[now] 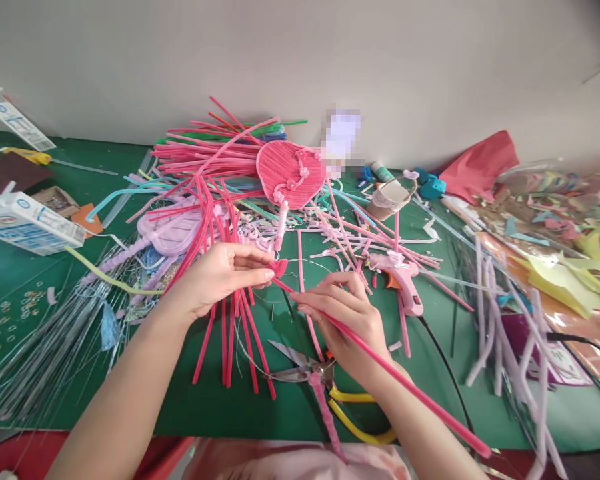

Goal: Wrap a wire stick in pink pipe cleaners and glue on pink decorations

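My left hand [225,273] pinches the coiled end of a pink pipe cleaner [410,387], a small pink roll [279,267] at its fingertips. My right hand [347,320] grips the same pipe cleaner a little further along; its long straight tail runs back past my right wrist toward the lower right. Both hands hover over a green table [190,400], just in front of a loose pile of pink pipe cleaners [220,200].
A pink heart-shaped fan [290,175] stands behind the hands. A pink glue gun [403,280] lies to the right. Scissors [300,367] and yellow-handled pliers [355,413] lie under my right hand. Silver wires [45,353] spread at left, lilac pipe cleaners [500,327] at right.
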A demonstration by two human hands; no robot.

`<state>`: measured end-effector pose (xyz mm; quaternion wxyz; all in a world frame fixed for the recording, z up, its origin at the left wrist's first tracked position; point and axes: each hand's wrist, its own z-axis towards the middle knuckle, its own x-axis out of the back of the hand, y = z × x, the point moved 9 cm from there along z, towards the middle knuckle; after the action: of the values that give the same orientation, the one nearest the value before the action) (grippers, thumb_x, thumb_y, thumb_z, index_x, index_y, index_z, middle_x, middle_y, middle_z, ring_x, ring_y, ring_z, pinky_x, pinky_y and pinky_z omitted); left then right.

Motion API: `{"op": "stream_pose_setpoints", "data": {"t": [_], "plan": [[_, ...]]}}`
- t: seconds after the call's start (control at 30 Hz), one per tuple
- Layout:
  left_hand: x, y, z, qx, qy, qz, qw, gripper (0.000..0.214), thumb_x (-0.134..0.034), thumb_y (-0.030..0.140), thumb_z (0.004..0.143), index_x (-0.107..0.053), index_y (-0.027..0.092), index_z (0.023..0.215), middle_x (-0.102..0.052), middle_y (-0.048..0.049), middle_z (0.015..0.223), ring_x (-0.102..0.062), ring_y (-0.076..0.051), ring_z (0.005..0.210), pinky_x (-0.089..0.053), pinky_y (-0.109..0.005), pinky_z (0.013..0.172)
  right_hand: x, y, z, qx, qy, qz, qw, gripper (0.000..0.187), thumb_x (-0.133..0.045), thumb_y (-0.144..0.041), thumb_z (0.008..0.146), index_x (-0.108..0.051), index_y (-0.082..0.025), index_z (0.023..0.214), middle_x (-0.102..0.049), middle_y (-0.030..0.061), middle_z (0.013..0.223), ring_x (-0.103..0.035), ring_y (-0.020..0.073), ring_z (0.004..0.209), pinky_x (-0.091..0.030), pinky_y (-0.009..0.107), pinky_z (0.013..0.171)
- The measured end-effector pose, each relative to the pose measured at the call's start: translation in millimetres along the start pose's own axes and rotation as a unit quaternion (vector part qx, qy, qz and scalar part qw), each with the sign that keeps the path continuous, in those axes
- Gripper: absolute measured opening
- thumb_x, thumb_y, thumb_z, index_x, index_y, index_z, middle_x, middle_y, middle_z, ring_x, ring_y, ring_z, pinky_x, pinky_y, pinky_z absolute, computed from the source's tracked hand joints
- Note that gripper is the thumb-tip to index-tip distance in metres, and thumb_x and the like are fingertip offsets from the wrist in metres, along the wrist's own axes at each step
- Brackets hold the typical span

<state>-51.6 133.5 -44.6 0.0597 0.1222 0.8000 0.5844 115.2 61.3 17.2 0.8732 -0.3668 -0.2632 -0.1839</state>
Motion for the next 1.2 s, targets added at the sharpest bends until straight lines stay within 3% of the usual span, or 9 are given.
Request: {"op": "stream_pose_setpoints", "data": {"t": [0.33,0.47,0.8,1.03,1.2], "plan": [[-4.6,0,0,-0.027,0.005,0.038,0.999,0.027,-0.088,0.033,0.065,-0.077,0.02,0.086,-0.078,-0.0004,0.081,-0.072,-0.016,0.079,-0.059,-0.024,0.074,4,12,6,-0.053,-0.031,0.036,0.997,0.022,-0.061,-0.012,0.092,-0.074,-0.025,0.105,-0.074,0.003,0.087,-0.061,0.0192,0.081,-0.051,0.036,0.076],[-4.7,0,-1,-0.029,0.003,0.045,0.999,0.027,-0.087,0.034,0.065,-0.078,0.02,0.086,-0.078,-0.0002,0.079,-0.072,-0.016,0.076,-0.058,-0.023,0.071,16,14,14,-0.05,0.0,-0.029,0.998,0.018,-0.064,-0.015,0.09,-0.077,-0.024,0.098,-0.07,0.0042,0.083,-0.059,0.0187,0.078,-0.051,0.034,0.071],[-4.8,3,0,-0.041,0.009,0.074,0.996,0.025,-0.086,0.033,0.067,-0.079,0.021,0.087,-0.077,-0.0005,0.079,-0.071,-0.016,0.077,-0.056,-0.023,0.069,16,26,40,-0.021,-0.042,-0.059,0.997,0.006,-0.067,-0.022,0.089,-0.073,-0.023,0.087,-0.072,0.0039,0.084,-0.061,0.0213,0.081,-0.049,0.037,0.077],[-5.3,8,-2,-0.059,0.011,0.107,0.992,0.023,-0.085,0.034,0.068,-0.079,0.022,0.086,-0.076,-0.0002,0.078,-0.071,-0.017,0.077,-0.056,-0.024,0.07,7,42,66,-0.056,-0.102,-0.015,0.993,0.008,-0.073,-0.026,0.084,-0.073,-0.02,0.079,-0.071,0.0023,0.078,-0.063,0.0205,0.079,-0.047,0.034,0.077],[-5.9,12,-3,-0.072,0.012,0.118,0.99,0.024,-0.085,0.036,0.068,-0.079,0.022,0.086,-0.077,0.0003,0.078,-0.071,-0.016,0.076,-0.057,-0.023,0.07,-6,60,78,-0.13,-0.157,0.079,0.976,0.016,-0.075,-0.036,0.082,-0.076,-0.02,0.079,-0.072,0.0021,0.082,-0.064,0.0179,0.076,-0.047,0.03,0.071]]}}
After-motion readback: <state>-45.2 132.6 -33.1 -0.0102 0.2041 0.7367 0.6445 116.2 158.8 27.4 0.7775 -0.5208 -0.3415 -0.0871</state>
